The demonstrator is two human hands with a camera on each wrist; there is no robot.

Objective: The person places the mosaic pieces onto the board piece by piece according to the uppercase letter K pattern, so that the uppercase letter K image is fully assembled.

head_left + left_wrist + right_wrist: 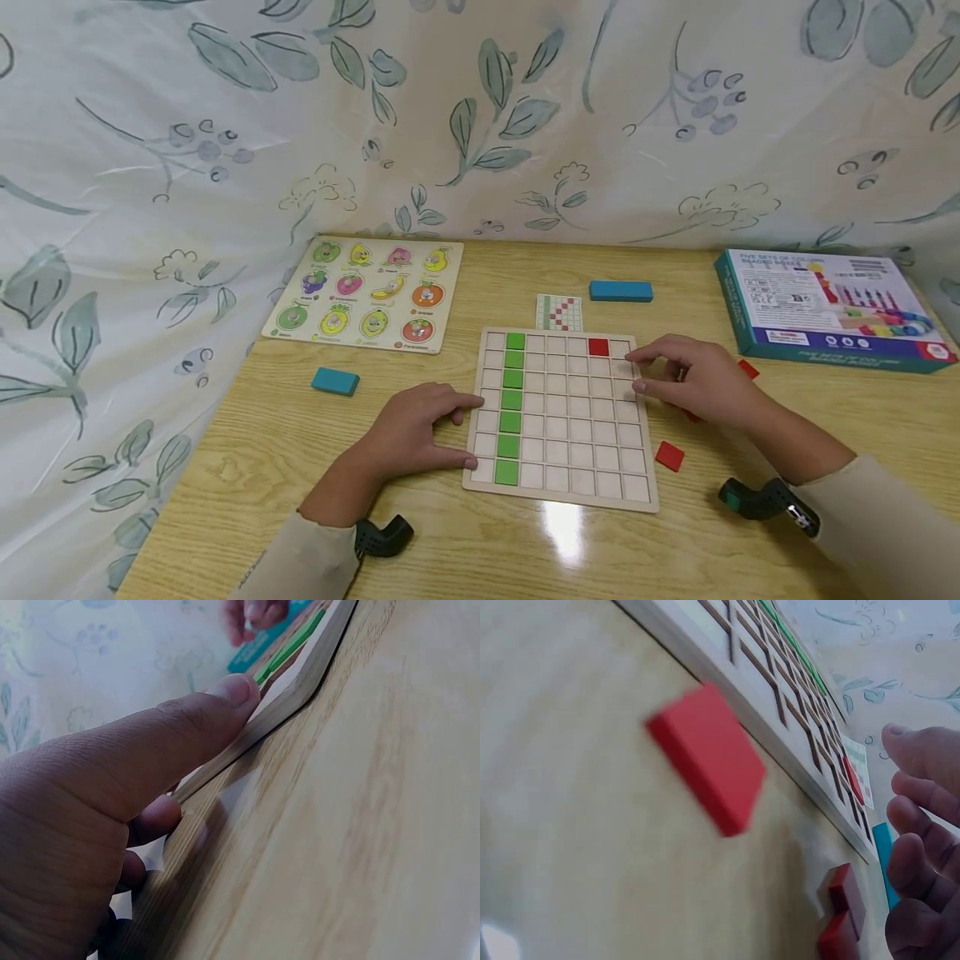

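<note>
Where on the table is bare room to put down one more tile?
Bare wood lies between the fruit peg puzzle and the wooden grid board, and along the near edge below that board. It is crowded beside the right hand, where loose red square tiles lie.

You're at a light wood-grain worktop (pixel 300 442), glossy, with a bright glare spot of overhead light near its front edge. A white cloth backdrop (pixel 225 125) printed with grey-green leaves and berries hangs behind it and wraps down the left side, wrinkled, touching the worktop's back edge. No wall or floor visible.
</note>
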